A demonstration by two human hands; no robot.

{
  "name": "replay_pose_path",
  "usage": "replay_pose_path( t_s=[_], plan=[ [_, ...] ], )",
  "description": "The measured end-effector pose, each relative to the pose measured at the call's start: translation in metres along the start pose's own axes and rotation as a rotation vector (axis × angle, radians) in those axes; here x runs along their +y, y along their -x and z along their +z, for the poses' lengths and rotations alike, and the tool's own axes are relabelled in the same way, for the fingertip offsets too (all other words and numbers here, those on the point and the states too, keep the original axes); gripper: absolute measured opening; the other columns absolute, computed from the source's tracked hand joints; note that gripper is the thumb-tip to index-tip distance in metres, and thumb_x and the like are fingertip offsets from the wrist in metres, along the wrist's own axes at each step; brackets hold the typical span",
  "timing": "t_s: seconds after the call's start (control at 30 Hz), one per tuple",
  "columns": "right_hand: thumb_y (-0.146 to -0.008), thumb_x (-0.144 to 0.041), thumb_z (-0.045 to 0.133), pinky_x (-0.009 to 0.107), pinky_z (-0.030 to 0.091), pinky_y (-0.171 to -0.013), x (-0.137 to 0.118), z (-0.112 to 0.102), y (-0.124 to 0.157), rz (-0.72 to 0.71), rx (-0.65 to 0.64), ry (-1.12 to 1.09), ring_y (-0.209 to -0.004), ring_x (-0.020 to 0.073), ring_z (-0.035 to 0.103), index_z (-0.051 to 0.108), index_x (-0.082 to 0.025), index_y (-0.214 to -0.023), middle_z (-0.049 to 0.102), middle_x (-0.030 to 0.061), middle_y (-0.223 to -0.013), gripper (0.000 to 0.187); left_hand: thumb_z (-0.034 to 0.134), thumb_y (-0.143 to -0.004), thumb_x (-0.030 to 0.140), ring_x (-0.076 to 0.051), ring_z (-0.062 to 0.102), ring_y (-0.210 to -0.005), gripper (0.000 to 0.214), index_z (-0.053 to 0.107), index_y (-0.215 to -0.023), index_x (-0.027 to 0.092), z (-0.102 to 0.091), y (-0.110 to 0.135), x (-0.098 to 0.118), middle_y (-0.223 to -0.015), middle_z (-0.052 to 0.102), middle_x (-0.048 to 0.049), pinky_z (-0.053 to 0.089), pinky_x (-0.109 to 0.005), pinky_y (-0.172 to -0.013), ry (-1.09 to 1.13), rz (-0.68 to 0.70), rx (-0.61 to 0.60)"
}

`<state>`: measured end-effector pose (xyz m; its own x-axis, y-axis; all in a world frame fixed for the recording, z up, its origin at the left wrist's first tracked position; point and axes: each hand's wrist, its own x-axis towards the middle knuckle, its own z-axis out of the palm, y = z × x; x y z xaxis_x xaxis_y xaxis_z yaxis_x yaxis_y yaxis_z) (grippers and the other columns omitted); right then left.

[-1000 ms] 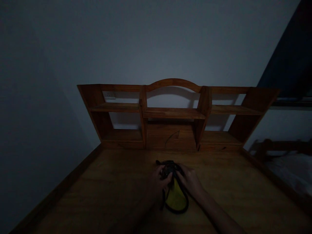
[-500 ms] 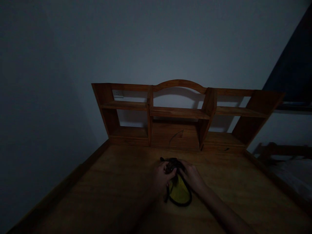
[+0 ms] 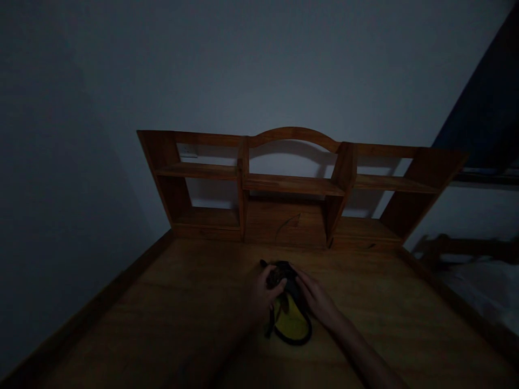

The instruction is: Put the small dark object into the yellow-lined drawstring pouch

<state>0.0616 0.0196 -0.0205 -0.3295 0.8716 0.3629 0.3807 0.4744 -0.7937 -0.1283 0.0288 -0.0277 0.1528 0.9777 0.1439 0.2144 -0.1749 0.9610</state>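
A small pouch with a yellow body and black trim (image 3: 290, 324) lies on the wooden desk (image 3: 182, 313) in dim light. Its dark upper end (image 3: 284, 270) is bunched between both hands. My left hand (image 3: 263, 294) pinches that dark end from the left, thumb and fingers closed on it. My right hand (image 3: 317, 298) rests on the pouch's right side, fingers curled against the black edge. The scene is too dark to make out details of the pouch's top.
A wooden hutch with open shelves and an arched middle (image 3: 294, 183) stands at the desk's back against a pale wall. A raised wooden rim runs along the desk's left edge (image 3: 101, 308). A bed frame (image 3: 466, 248) shows at the right.
The view has shifted slightly. Both hands stay on the pouch's dark end with small finger movements; the pouch remains in the same spot on the desk.
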Motion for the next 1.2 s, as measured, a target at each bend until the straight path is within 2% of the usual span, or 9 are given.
replay_pose_path(
  t_s=[0.17,0.33,0.5,0.77,0.87,1.0,1.1,1.2],
  plan=[
    [-0.094,-0.027,0.038,0.04,0.041,-0.105,0.004,0.002,0.002,-0.032,0.08,0.114,-0.122,0.0204,0.052,0.045,-0.027,-0.136,0.055,0.0051,-0.133,0.042,0.064,-0.073,0.047,-0.013,0.061,-0.059,0.045,0.055,-0.108,0.021,0.001,0.003,0.003,-0.076,0.066,0.0006,0.046,-0.021,-0.05,-0.041,0.006,-0.009],
    [-0.094,-0.025,0.04,0.039,0.045,-0.1,0.003,0.011,0.005,-0.033,0.168,0.146,-0.115,0.0211,0.057,0.05,-0.025,-0.131,0.059,0.0069,-0.128,0.039,0.063,-0.073,0.047,-0.012,0.059,-0.055,0.043,0.053,-0.106,0.021,0.001,0.003,0.006,-0.077,0.065,0.0018,0.046,-0.021,-0.049,-0.021,-0.006,-0.066],
    [-0.091,-0.025,0.045,0.037,0.053,-0.089,0.004,0.015,0.006,-0.023,0.267,0.148,-0.102,0.0221,0.065,0.058,-0.024,-0.122,0.067,0.0068,-0.115,0.034,0.066,-0.071,0.043,-0.015,0.063,-0.065,0.042,0.053,-0.104,0.021,-0.001,0.004,0.009,-0.076,0.065,0.0013,0.047,-0.021,-0.054,-0.03,-0.008,-0.053],
    [-0.091,-0.023,0.047,0.037,0.051,-0.093,0.006,0.016,0.008,-0.046,0.303,0.113,-0.105,0.0216,0.064,0.061,-0.025,-0.12,0.067,0.005,-0.117,0.033,0.064,-0.076,0.041,-0.015,0.064,-0.075,0.038,0.054,-0.107,0.022,-0.002,0.004,0.007,-0.086,0.066,0.0001,0.049,-0.022,-0.065,-0.113,0.072,-0.065],
    [-0.091,-0.021,0.044,0.038,0.05,-0.095,0.006,0.017,0.009,-0.073,0.281,0.118,-0.108,0.0214,0.062,0.06,-0.025,-0.123,0.065,0.0057,-0.121,0.035,0.063,-0.077,0.043,-0.014,0.063,-0.07,0.036,0.054,-0.105,0.022,-0.003,0.005,0.008,-0.081,0.066,0.0012,0.047,-0.021,-0.06,-0.127,0.078,-0.058],
    [-0.092,-0.023,0.042,0.036,0.052,-0.091,0.004,0.016,0.009,-0.031,0.261,0.111,-0.105,0.0212,0.064,0.059,-0.025,-0.123,0.065,0.0056,-0.12,0.036,0.058,-0.081,0.048,-0.008,0.054,-0.045,0.038,0.053,-0.108,0.021,-0.004,0.006,0.008,-0.073,0.064,0.0028,0.041,-0.018,-0.042,-0.054,0.025,-0.102],
    [-0.091,-0.028,0.044,0.036,0.053,-0.089,0.002,0.014,0.006,0.051,0.352,0.05,-0.101,0.0223,0.065,0.065,-0.024,-0.113,0.069,0.0058,-0.112,0.03,0.055,-0.081,0.053,-0.007,0.049,-0.035,0.042,0.052,-0.109,0.021,-0.002,0.003,0.003,-0.069,0.063,0.0032,0.036,-0.017,-0.034,0.027,-0.04,-0.112],
    [-0.088,-0.033,0.05,0.037,0.054,-0.085,0.003,0.011,0.001,0.126,0.439,-0.053,-0.095,0.0236,0.067,0.068,-0.02,-0.102,0.072,0.0071,-0.102,0.026,0.053,-0.081,0.056,-0.007,0.05,-0.033,0.045,0.051,-0.108,0.02,0.0,-0.002,-0.003,-0.075,0.065,0.0009,0.036,-0.017,-0.031,0.127,-0.079,-0.1]
  ],
)
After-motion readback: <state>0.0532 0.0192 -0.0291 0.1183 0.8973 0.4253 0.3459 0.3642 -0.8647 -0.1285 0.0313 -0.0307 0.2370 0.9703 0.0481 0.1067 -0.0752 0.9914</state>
